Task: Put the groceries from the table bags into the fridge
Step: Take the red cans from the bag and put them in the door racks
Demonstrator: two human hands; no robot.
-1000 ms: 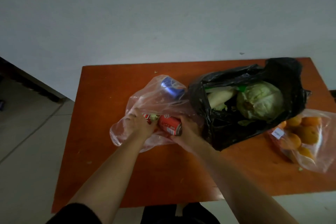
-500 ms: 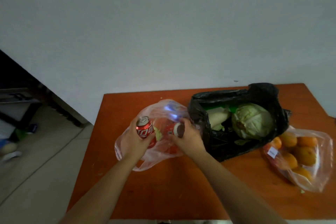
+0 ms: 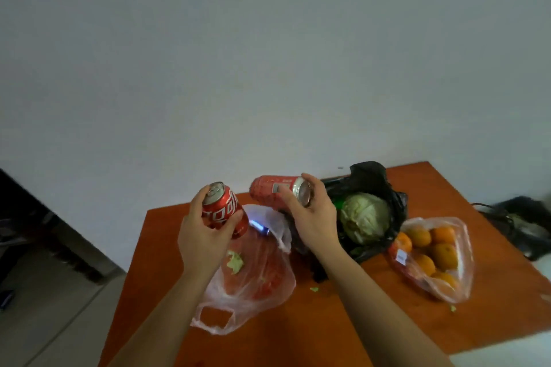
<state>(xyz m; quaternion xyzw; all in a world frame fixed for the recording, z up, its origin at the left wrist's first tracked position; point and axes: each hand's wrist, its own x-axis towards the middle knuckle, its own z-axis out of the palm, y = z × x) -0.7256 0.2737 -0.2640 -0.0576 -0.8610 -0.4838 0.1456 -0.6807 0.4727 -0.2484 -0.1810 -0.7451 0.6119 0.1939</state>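
Head view: left hand [image 3: 202, 235] grips upright red can [image 3: 225, 210]; right hand [image 3: 313, 217] grips second can [image 3: 278, 192] lying sideways, top rightward.

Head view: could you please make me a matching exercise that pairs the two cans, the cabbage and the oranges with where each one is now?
Things:
1. upright can
2. sideways can
3. cabbage
4. oranges

Places:
A. in the black bag
B. held in the left hand
C. in the right clear bag
D. held in the right hand

Pairs: 1-B, 2-D, 3-A, 4-C.
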